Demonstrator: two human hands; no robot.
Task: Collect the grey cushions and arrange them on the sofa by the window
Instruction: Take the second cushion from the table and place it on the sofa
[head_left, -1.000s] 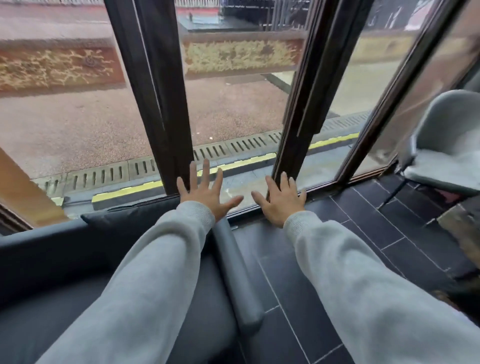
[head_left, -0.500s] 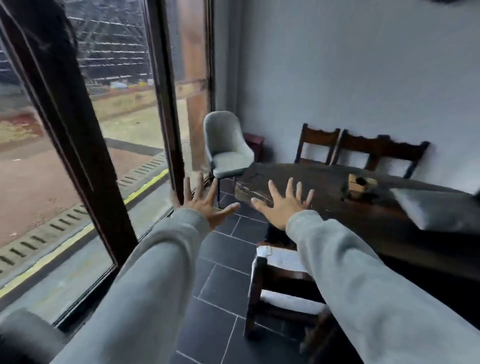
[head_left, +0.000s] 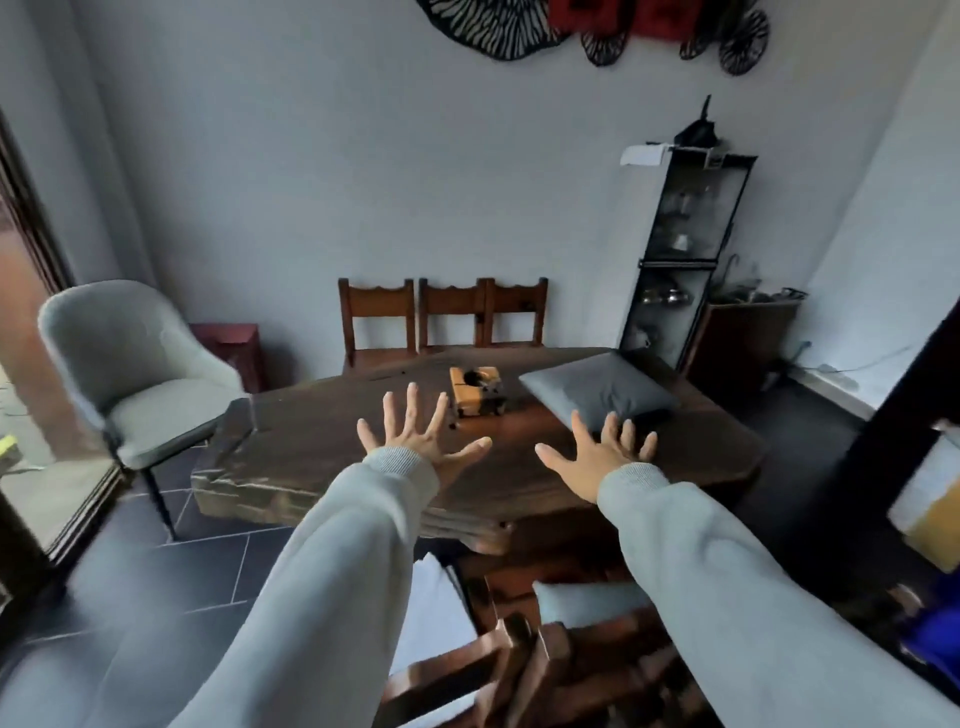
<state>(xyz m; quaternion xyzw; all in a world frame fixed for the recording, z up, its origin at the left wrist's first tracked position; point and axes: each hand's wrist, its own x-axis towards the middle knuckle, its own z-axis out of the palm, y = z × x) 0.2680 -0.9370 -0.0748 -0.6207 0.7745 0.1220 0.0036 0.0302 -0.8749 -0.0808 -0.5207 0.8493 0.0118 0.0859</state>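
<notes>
A grey cushion (head_left: 597, 391) lies flat on the right part of a dark wooden table (head_left: 322, 462). My left hand (head_left: 415, 441) is stretched out over the table with fingers spread, holding nothing. My right hand (head_left: 597, 454) is also spread and empty, its fingertips just short of the cushion's near edge. Both arms wear light grey sleeves. The sofa is out of view.
A small wooden box (head_left: 478, 391) stands mid-table. A pale grey armchair (head_left: 130, 374) sits at the left by the glass door. Three wooden chairs (head_left: 441, 317) line the far wall, a glass cabinet (head_left: 680, 249) stands right. Wooden chairs with pale seat pads (head_left: 582, 603) are below my arms.
The view has swung right, from the sofa and window to the table. Both hands stayed outstretched and spread; the cushion on the table is now in front of my right hand.
</notes>
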